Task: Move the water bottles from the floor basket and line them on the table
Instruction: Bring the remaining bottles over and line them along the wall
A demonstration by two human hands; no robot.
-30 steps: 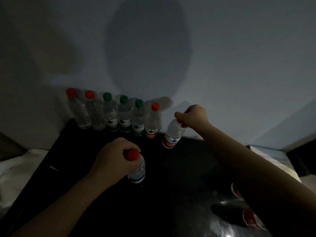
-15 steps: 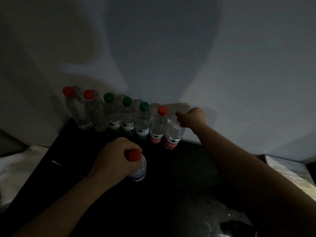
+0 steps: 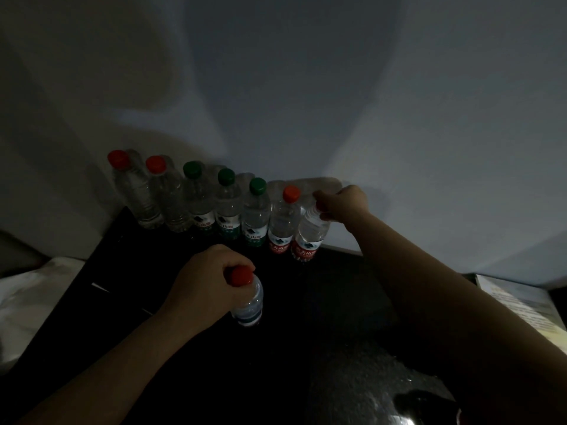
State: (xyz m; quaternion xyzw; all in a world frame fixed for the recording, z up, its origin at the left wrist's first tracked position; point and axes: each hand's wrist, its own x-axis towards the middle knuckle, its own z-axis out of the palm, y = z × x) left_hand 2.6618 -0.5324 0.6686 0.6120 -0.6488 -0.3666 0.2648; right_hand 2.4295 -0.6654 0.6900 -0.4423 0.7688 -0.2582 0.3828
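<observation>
Several clear water bottles with red and green caps stand in a row along the wall on the black table. My right hand grips the cap of a red-labelled bottle at the row's right end, touching the red-capped bottle beside it. My left hand is closed round the neck of another red-capped bottle, which stands upright on the table in front of the row. The floor basket is not in view.
A pale wall rises right behind the row. White bedding lies left of the table, and a light printed sheet lies at its right. The room is dim.
My right hand has carried its bottle left and back, setting it upright against the right end of the row. My left hand and its bottle have stayed put.
</observation>
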